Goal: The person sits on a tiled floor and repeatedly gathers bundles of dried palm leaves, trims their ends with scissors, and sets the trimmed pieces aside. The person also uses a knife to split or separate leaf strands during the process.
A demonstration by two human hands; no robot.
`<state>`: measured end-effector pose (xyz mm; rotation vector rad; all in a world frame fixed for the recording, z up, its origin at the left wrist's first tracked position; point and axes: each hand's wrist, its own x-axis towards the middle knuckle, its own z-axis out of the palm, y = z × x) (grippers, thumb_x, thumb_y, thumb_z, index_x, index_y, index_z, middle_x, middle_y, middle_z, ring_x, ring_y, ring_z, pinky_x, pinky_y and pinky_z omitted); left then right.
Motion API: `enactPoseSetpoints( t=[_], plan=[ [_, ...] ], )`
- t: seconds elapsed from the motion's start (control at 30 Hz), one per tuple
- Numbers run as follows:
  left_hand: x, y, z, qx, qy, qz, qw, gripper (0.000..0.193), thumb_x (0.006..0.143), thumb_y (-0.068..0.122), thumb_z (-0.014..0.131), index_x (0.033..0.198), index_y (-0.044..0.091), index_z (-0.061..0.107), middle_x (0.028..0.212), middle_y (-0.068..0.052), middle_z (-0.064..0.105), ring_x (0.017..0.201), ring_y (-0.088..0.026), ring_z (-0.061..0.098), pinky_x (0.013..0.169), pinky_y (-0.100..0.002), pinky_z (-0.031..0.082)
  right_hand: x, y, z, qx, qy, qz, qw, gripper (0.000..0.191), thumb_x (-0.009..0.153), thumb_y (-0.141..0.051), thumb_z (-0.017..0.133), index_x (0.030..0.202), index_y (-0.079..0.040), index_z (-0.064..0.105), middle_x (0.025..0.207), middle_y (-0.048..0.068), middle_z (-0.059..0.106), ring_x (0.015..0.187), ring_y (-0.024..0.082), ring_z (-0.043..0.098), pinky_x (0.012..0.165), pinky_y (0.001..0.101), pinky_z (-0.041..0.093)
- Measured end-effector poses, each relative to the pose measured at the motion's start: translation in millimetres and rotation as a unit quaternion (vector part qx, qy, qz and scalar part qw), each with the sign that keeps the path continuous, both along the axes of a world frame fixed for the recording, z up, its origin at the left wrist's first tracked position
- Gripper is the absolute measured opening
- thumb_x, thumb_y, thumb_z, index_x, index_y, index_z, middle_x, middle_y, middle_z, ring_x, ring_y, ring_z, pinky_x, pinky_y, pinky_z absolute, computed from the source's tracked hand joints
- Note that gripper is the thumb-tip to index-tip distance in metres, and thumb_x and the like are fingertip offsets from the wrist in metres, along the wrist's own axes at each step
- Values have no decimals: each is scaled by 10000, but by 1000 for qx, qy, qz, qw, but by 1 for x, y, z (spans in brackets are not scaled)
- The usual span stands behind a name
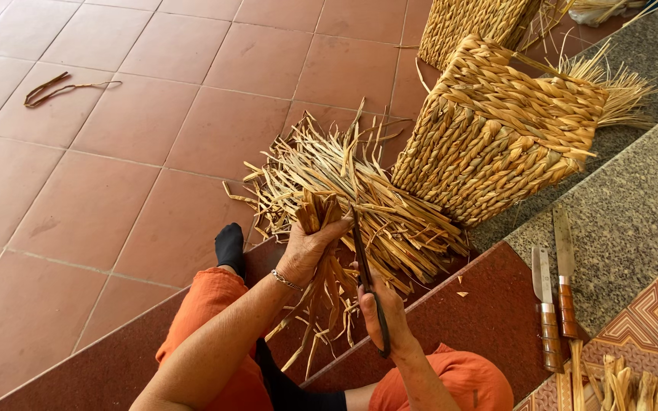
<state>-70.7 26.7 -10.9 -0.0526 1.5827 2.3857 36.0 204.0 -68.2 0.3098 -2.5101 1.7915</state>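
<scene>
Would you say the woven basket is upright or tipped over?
Tipped: the woven basket lies on its side on the step, loose strands pointing toward the person.

Terracotta tile floor (116,152) in daylight, speckled stone steps (634,205) (dark red edging) at right.

Home handicraft spot, prob. a porch w/ steps: terracotta floor tiles (116,137), stone steps (634,213), woven straw baskets (496,129) lying about, loose straw strands (344,190) spreading over floor, two wooden-handled knives (554,304) resting on a step.
</scene>
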Motion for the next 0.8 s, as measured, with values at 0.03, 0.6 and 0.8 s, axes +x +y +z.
enactPoseSetpoints(
  t=[0.03,0.6,0.8],
  plan=[
    [0,0,-1,-3,-9,-1,1000,142,902,134,790,963,43,699,771,23,634,629,-65,533,553,-250,437,0,-1,-1,3,-2,-4,1000,866,984,-702,289,1445,-3,511,750,31,565,589,119,555,523,289,472],
    [4,4,-23,-49,-18,-34,998,146,944,169,773,978,30,743,768,1,643,651,-95,538,558,-281,445,3,-8,-9,18,6,-47,999,809,1007,-691,261,1319,-16,581,700,39,567,591,154,580,535,332,480],
    [12,7,-25,-23,-23,-87,996,100,936,125,746,1011,59,749,836,20,692,724,-66,588,640,-261,506,3,-1,-32,-10,10,-39,999,813,1026,-693,265,1291,6,585,682,13,500,544,112,489,489,304,410]
  ],
)
